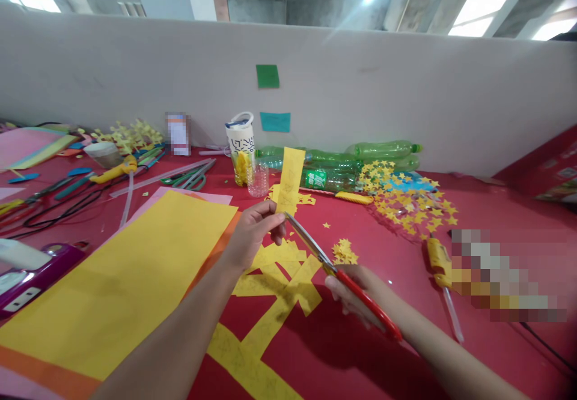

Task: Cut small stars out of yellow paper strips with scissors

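My left hand (255, 232) pinches the lower end of a yellow paper strip (291, 178), which stands upright with faint outlines drawn on it. My right hand (356, 295) grips red-handled scissors (367, 304). Their blades point up and left, with the tips touching the strip's lower edge beside my left thumb. Beneath my hands, several yellow paper strips (265, 328) lie crossed over each other on the red table (351, 364). A small heap of yellow paper stars (345, 251) sits just beyond the scissors, and one loose star (326, 225) lies near it.
Yellow sheets (148, 268) cover the left side. Green plastic bottles (333, 178), a patterned cup (241, 148) and a clear bottle piece (258, 181) stand or lie at the back. Star branches (406, 199) and a yellow glue gun (438, 262) are at right; another glue gun (115, 170) is left.
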Motion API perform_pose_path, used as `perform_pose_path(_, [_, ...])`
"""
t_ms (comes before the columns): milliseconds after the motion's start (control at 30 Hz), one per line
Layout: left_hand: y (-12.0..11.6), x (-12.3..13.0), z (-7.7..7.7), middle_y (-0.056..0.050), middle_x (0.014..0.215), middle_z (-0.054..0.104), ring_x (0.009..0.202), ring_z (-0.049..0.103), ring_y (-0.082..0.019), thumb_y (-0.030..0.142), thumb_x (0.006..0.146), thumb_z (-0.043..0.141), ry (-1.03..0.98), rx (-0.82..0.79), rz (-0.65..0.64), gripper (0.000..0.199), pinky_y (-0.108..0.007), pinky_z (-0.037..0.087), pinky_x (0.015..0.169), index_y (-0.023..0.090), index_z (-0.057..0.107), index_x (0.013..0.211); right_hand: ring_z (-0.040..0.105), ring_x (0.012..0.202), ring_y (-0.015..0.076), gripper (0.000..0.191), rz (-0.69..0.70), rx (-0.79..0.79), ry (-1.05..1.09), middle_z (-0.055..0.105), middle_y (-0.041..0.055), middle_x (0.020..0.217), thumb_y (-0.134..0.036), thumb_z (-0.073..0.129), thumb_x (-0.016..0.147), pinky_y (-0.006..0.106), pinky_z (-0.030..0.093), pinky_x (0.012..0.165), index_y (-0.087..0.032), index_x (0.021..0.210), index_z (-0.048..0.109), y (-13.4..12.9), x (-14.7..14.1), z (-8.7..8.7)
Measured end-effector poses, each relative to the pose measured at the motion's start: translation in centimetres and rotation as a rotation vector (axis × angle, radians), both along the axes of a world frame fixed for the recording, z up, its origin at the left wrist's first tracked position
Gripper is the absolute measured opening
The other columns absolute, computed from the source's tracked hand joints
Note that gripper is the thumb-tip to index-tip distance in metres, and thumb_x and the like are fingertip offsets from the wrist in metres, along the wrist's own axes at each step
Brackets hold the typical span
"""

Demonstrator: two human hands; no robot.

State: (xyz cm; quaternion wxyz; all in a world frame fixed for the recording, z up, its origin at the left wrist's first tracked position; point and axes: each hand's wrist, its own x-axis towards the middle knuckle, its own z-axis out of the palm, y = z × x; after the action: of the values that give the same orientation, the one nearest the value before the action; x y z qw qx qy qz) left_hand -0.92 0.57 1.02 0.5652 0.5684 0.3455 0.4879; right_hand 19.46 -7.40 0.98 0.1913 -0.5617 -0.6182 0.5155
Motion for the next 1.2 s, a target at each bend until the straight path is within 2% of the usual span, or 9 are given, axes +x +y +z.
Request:
perform_pose_path(167, [-0.5, 0.5, -0.1, 0.000, 0.057, 0.057, 0.047, 0.051, -0.009, 0.023, 0.079, 0.052, -0.009, -0.002, -0.005, 0.016, -0.022, 0.040, 0.048, 0.014, 0.057, 0.067, 0.035, 0.033, 0.0031, 0.048, -0.011, 0.032, 0.006, 0.042, -0.0061, 0.048, -0.063, 0.043, 0.075, 0.014, 0.026, 0.031, -0.017, 0.064, 0.045, -0.3, -0.2, 0.0])
perform_pose_path(400, [-0.9, 1.1, -0.4, 0.000, 0.056, 0.057, 0.046, 0.050, -0.008, 0.024, 0.079, 0.053, -0.062, -0.036, -0.001, 0.017, -0.023, 0.040, 0.048, 0.014, 0.057, 0.066, 0.034, 0.033, 0.0027, 0.050, 0.004, 0.046, 0.047, 0.041, -0.0059, 0.049, -0.067, 0.041, 0.074, 0.014, 0.024, 0.031, -0.018, 0.063, 0.040, -0.3, -0.1, -0.6])
perform_pose_path(567, [-1.0, 1.3, -0.5, 0.001, 0.056, 0.056, 0.047, 0.050, -0.008, 0.025, 0.079, 0.053, -0.060, -0.036, -0.005, 0.019, -0.023, 0.039, 0.050, 0.014, 0.056, 0.064, 0.034, 0.032, 0.0031, 0.051, 0.020, 0.057, 0.062, 0.041, -0.0058, 0.048, -0.068, 0.040, 0.074, 0.014, 0.025, 0.030, -0.017, 0.065, 0.043, -0.3, -0.1, -0.9])
perform_pose_path(867, [-1.1, 1.6, -0.8, 0.000, 0.056, 0.056, 0.048, 0.050, -0.009, 0.026, 0.079, 0.052, -0.066, -0.050, 0.010, 0.021, -0.024, 0.039, 0.051, 0.013, 0.056, 0.063, 0.034, 0.028, 0.0033, 0.053, -0.086, -0.027, 0.047, 0.040, -0.0068, 0.042, -0.069, 0.039, 0.074, 0.012, 0.026, 0.026, -0.017, 0.063, 0.046, -0.5, -0.1, -1.6])
perform_pose_path(1033, [-1.1, 1.6, -0.6, 0.000, 0.054, 0.056, 0.047, 0.049, -0.008, 0.025, 0.078, 0.052, -0.063, -0.056, 0.010, 0.021, -0.023, 0.039, 0.051, 0.013, 0.056, 0.061, 0.034, 0.027, 0.0029, 0.048, -0.091, -0.036, 0.016, 0.045, -0.0058, 0.045, -0.063, 0.043, 0.075, 0.012, 0.026, 0.024, -0.017, 0.062, 0.045, -0.4, -0.3, -0.8])
perform_pose_path(1200, [-1.0, 1.5, -0.4, 0.000, 0.054, 0.055, 0.047, 0.049, -0.008, 0.024, 0.078, 0.052, -0.064, -0.055, 0.004, 0.022, -0.023, 0.039, 0.051, 0.013, 0.055, 0.060, 0.038, 0.029, 0.0045, 0.042, -0.071, -0.049, -0.011, 0.037, -0.0081, 0.042, -0.056, 0.048, 0.076, 0.013, 0.027, 0.028, -0.017, 0.061, 0.045, -0.2, -0.3, 0.1])
